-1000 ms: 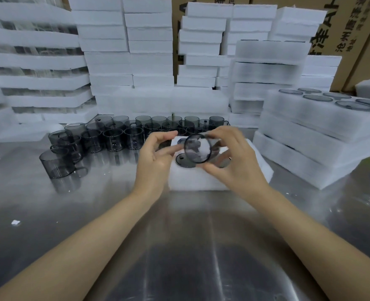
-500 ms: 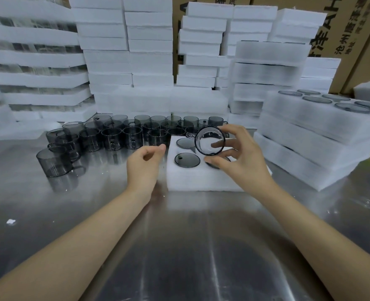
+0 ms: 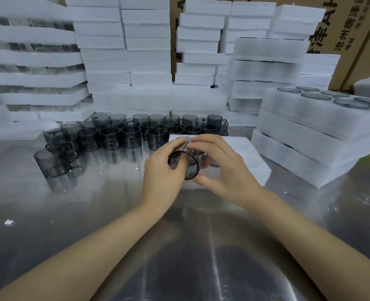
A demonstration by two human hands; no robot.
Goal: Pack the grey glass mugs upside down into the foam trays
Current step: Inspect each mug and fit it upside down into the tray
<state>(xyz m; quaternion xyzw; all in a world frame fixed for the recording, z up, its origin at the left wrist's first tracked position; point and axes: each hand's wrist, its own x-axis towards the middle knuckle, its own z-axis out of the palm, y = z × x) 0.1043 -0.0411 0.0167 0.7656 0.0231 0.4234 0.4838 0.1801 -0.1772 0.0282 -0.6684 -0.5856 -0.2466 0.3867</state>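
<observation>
Both my hands are clamped on one grey glass mug (image 3: 185, 166): the left hand (image 3: 161, 174) pinches it near the rim, and the right hand (image 3: 223, 170) curls over its body from the far side. It hangs just above the near-left part of the foam tray (image 3: 247, 153) on the surface (image 3: 92, 203), lying on its side with the mouth tipped toward me. I judge the mouth must turn down; the right hand sits nearer the foam tray.
</observation>
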